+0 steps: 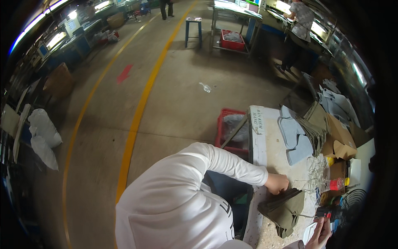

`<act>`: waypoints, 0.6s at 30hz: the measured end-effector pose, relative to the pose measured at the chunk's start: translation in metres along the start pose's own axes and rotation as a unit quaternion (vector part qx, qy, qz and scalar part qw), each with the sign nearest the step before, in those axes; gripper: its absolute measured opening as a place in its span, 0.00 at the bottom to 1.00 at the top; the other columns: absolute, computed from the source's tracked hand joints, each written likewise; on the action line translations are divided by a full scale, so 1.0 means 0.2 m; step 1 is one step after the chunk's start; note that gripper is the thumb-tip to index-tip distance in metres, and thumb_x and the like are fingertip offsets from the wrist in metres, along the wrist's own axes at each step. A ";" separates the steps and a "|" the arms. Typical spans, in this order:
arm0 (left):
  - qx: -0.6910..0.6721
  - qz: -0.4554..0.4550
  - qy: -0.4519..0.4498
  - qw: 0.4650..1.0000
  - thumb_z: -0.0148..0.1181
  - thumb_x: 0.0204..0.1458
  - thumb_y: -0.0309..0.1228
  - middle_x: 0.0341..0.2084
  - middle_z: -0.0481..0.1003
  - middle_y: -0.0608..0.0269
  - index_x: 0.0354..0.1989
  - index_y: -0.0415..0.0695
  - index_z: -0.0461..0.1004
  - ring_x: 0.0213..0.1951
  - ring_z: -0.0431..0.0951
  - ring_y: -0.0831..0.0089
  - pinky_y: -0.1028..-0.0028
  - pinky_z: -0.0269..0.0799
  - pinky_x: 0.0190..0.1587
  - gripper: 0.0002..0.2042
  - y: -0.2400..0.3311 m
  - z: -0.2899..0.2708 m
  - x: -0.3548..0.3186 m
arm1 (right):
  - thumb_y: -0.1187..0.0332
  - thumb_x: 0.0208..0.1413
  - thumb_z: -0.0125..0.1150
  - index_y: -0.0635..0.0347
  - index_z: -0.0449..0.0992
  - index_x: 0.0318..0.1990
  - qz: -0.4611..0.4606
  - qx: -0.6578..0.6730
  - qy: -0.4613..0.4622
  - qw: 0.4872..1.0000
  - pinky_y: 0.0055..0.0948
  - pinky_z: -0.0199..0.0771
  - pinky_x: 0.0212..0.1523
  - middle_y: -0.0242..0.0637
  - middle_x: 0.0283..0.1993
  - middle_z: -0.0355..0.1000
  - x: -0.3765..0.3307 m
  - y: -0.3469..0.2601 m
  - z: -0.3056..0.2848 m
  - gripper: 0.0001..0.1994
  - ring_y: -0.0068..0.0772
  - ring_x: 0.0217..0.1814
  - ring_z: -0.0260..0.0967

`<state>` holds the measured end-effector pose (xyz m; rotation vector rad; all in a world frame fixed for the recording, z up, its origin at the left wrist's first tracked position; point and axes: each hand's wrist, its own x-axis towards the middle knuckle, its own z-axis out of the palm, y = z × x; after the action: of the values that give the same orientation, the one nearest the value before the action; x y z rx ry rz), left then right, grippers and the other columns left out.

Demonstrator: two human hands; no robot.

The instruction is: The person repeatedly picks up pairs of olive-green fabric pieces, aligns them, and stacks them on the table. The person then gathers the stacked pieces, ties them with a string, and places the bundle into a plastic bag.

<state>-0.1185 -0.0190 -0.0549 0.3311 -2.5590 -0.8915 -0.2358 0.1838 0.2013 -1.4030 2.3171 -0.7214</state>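
Observation:
A stack of olive-green cut fabric pieces lies on the white worktable, its layers fanned at the far edge. My left hand is closed in a fist against that far edge; what its fingers hold, if anything, is hidden. From the stack's right side a thin cord runs toward my right hand. The thumb and fingers of that hand are pinched together at the cord's end. A black and red object sits just beyond the right fingertips.
Grey-blue cut pieces and another olive stack lie farther back. Loose pale cords, a bottle with a red label and cardboard boxes line the right side. A red crate stands beside the table. Two people are in the distance.

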 end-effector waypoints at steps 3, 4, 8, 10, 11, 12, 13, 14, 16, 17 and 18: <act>0.046 0.049 0.037 0.997 0.58 0.37 0.27 0.22 0.76 0.48 0.23 0.38 0.78 0.31 0.77 0.47 0.55 0.73 0.34 0.06 0.01 -0.02 -0.03 | 0.52 0.62 0.56 0.66 0.79 0.47 -0.021 -0.005 0.022 1.000 0.33 0.66 0.61 0.52 0.63 0.66 0.00 0.00 0.03 0.22 0.42 0.62 0.67; 0.043 0.073 0.059 0.995 0.58 0.37 0.27 0.22 0.75 0.48 0.22 0.39 0.77 0.31 0.77 0.47 0.55 0.72 0.33 0.06 0.01 -0.05 -0.04 | 0.51 0.61 0.57 0.65 0.80 0.45 -0.054 -0.004 0.028 0.998 0.33 0.68 0.58 0.52 0.60 0.70 0.01 0.02 0.04 0.23 0.44 0.59 0.70; -0.043 0.034 0.017 0.998 0.61 0.49 0.32 0.28 0.75 0.58 0.30 0.46 0.78 0.34 0.77 0.60 0.64 0.71 0.37 0.05 -0.01 -0.26 -0.16 | 0.74 0.63 0.55 0.69 0.73 0.33 -0.185 0.122 0.175 0.959 0.19 0.53 0.25 0.29 0.24 0.66 0.06 0.15 0.14 0.07 0.15 0.24 0.55; -0.106 0.056 -0.006 0.993 0.61 0.52 0.31 0.27 0.73 0.60 0.30 0.44 0.77 0.33 0.75 0.63 0.66 0.70 0.37 0.04 -0.01 -0.40 -0.19 | 0.73 0.61 0.58 0.70 0.74 0.29 -0.170 0.094 0.152 0.969 0.23 0.56 0.26 0.29 0.21 0.63 0.11 0.18 0.13 0.09 0.17 0.26 0.56; -0.102 0.071 -0.017 0.992 0.61 0.53 0.30 0.31 0.72 0.60 0.30 0.43 0.76 0.37 0.74 0.64 0.68 0.69 0.40 0.05 0.01 -0.46 -0.19 | 0.71 0.59 0.60 0.71 0.74 0.28 -0.150 0.012 0.103 0.983 0.23 0.57 0.25 0.34 0.19 0.64 0.13 0.17 0.09 0.11 0.18 0.25 0.55; -0.093 0.075 -0.015 0.993 0.61 0.53 0.29 0.35 0.71 0.60 0.29 0.42 0.74 0.39 0.73 0.65 0.68 0.69 0.43 0.05 0.06 -0.48 -0.20 | 0.68 0.58 0.62 0.70 0.75 0.28 -0.170 0.035 0.106 0.979 0.26 0.58 0.24 0.38 0.18 0.65 0.15 0.17 0.13 0.12 0.19 0.23 0.56; -0.085 0.101 0.002 0.991 0.62 0.52 0.29 0.39 0.70 0.60 0.29 0.42 0.73 0.41 0.73 0.65 0.69 0.69 0.45 0.05 0.10 -0.50 -0.18 | 0.66 0.57 0.62 0.69 0.76 0.29 -0.168 0.043 0.040 0.984 0.27 0.58 0.23 0.39 0.18 0.66 0.17 0.15 0.13 0.12 0.21 0.21 0.57; -0.110 0.112 -0.013 0.987 0.63 0.51 0.28 0.42 0.69 0.60 0.29 0.41 0.73 0.43 0.72 0.64 0.68 0.68 0.48 0.06 0.16 -0.49 -0.16 | 0.64 0.57 0.62 0.68 0.77 0.29 -0.214 0.053 0.059 0.974 0.28 0.60 0.24 0.38 0.18 0.66 0.21 0.12 0.20 0.13 0.24 0.20 0.58; -0.137 0.141 -0.024 0.980 0.66 0.49 0.26 0.49 0.68 0.62 0.31 0.41 0.74 0.47 0.72 0.63 0.66 0.68 0.51 0.07 0.24 -0.45 -0.09 | 0.62 0.57 0.61 0.65 0.79 0.31 -0.215 0.110 0.020 0.970 0.31 0.65 0.25 0.41 0.20 0.71 0.27 0.06 0.34 0.13 0.31 0.20 0.64; -0.121 0.183 0.000 0.976 0.67 0.50 0.27 0.49 0.70 0.61 0.34 0.41 0.75 0.46 0.72 0.63 0.66 0.68 0.51 0.08 0.27 -0.41 -0.05 | 0.61 0.56 0.62 0.64 0.80 0.31 -0.206 0.072 0.015 0.976 0.34 0.68 0.26 0.45 0.21 0.73 0.31 0.05 0.40 0.13 0.40 0.21 0.68; -0.138 0.199 -0.023 0.970 0.65 0.51 0.27 0.45 0.72 0.61 0.35 0.41 0.74 0.44 0.74 0.64 0.66 0.69 0.50 0.06 0.27 -0.38 -0.01 | 0.61 0.55 0.62 0.63 0.80 0.31 -0.212 0.062 0.037 0.975 0.35 0.70 0.27 0.47 0.21 0.73 0.33 0.04 0.47 0.13 0.47 0.22 0.70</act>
<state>-0.0875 -0.0170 0.0330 -0.2811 -2.3710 -1.0825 -0.2215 0.1053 0.1183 -1.8604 1.9973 -1.0332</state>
